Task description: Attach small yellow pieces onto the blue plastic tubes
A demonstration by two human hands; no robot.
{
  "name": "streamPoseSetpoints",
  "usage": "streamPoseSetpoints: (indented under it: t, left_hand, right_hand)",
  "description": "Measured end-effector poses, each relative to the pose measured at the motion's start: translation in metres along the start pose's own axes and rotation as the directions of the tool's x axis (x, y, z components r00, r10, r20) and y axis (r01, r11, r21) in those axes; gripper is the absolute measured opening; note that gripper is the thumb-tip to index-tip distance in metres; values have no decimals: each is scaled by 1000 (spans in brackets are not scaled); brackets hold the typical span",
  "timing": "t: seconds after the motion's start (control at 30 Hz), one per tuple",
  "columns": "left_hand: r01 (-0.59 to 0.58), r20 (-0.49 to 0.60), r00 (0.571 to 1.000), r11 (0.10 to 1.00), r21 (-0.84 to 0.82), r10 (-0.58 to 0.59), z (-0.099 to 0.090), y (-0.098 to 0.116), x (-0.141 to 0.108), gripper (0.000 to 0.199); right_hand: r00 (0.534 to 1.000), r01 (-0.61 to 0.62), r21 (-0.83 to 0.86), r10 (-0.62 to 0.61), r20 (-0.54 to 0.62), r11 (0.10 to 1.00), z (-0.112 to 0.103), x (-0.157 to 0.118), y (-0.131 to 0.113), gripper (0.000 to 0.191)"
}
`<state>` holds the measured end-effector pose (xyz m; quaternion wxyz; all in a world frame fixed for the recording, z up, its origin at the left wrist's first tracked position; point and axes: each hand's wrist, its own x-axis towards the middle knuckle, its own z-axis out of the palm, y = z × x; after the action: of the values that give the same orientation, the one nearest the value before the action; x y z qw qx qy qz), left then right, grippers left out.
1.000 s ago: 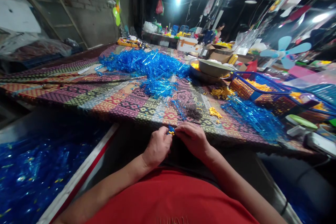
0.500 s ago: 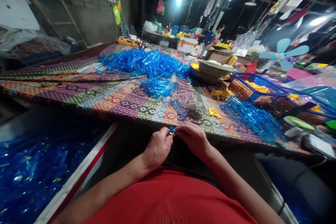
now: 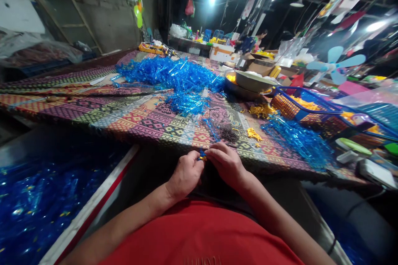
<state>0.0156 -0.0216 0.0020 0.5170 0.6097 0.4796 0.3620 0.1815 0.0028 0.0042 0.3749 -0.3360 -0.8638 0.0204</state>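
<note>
My left hand (image 3: 185, 175) is closed at the table's front edge, pinching a small blue-and-yellow plastic piece (image 3: 202, 157). From the other side my right hand (image 3: 226, 163) has its fingertips pressed together at the same piece. The fingers hide most of it, so its exact kind does not show. Just beyond the hands lie a small heap of tiny dark parts (image 3: 229, 133) and a few loose blue bits (image 3: 211, 127). Small yellow parts (image 3: 254, 134) sit to the right of the dark heap.
A big pile of clear blue plastic pieces (image 3: 174, 72) covers the cloth-topped table (image 3: 130, 118). More blue pieces (image 3: 298, 140), metal bowls (image 3: 253, 82) and a blue basket (image 3: 303, 103) of yellow parts stand right. A bin of blue pieces (image 3: 37, 207) is at lower left.
Both hands have shifted very slightly left, still together at the small piece. My right fingers have bent a little differently. The table's contents look unchanged.
</note>
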Motion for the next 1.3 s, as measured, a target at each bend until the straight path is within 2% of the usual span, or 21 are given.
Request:
streamPoseSetpoints:
  t: [0.13, 0.3, 0.47, 0.63, 0.83, 0.97, 1.3]
  left_hand:
    - [42, 12, 999, 994, -99, -41, 1, 1, -2, 17]
    - [16, 47, 999, 988, -155, -9, 0, 5, -2, 14]
    - [165, 142, 982, 926, -340, -122, -1, 8, 4, 12]
    - [79, 121, 992, 953, -293, -45, -1, 7, 6, 13]
    - [83, 117, 992, 935, -346, -45, 1, 4, 6, 15]
    - [66, 85, 996, 946, -318, -41, 0, 2, 6, 19]
    - [46, 71, 997, 945, -323, -24, 4, 1, 6, 18]
  right_hand:
    - [1000, -2, 35, 2, -4, 999, -2, 1, -1, 16]
    - [998, 35, 48, -32, -56, 998, -4, 0, 0, 14]
    - [999, 48, 49, -47, -26, 998, -5, 1, 1, 16]
    - [996, -18, 129, 30, -87, 991, -7, 6, 1, 15]
    - [994, -32, 179, 50, -99, 983, -7, 6, 0, 15]
    - [979, -69, 154, 97, -178, 986, -8, 5, -3, 13]
    - [997, -17, 88, 23, -70, 996, -1, -4, -5, 14]
